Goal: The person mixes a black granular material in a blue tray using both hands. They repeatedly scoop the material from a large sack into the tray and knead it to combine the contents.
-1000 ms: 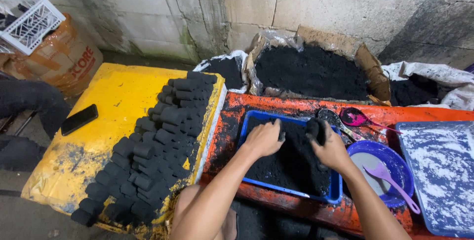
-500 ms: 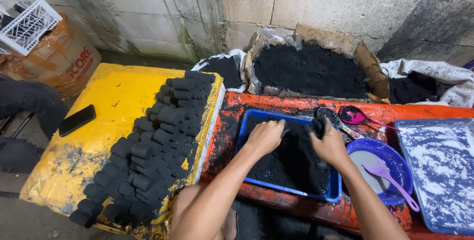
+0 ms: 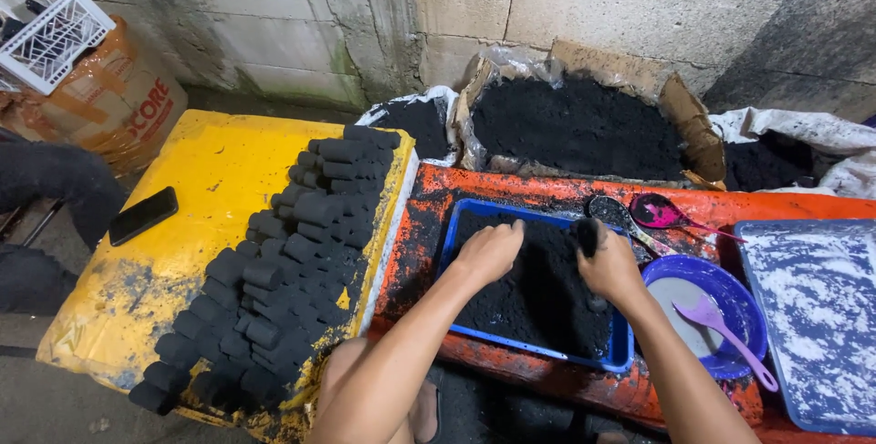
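Note:
A blue tray [image 3: 624,351] holds black charcoal paste on an orange board [image 3: 429,225]. My left hand [image 3: 491,250] rests knuckles-down on the black mass near the tray's middle, fingers curled. My right hand [image 3: 610,266] is closed around a short black cylinder mould [image 3: 588,236] held upright over the paste. Rows of finished black cylindrical briquettes [image 3: 292,271] lie stacked along the right side of a yellow board [image 3: 196,184] to the left.
A purple bowl [image 3: 721,300] with a purple spoon sits right of the tray, beside a blue tray of white powder [image 3: 817,316]. A pink spoon [image 3: 662,213] and black spoon lie behind. Sacks of black powder [image 3: 575,129] line the wall. A phone [image 3: 143,215] lies on the yellow board.
My right hand shifted slightly right and down with the mould, and my left hand settled lower onto the paste.

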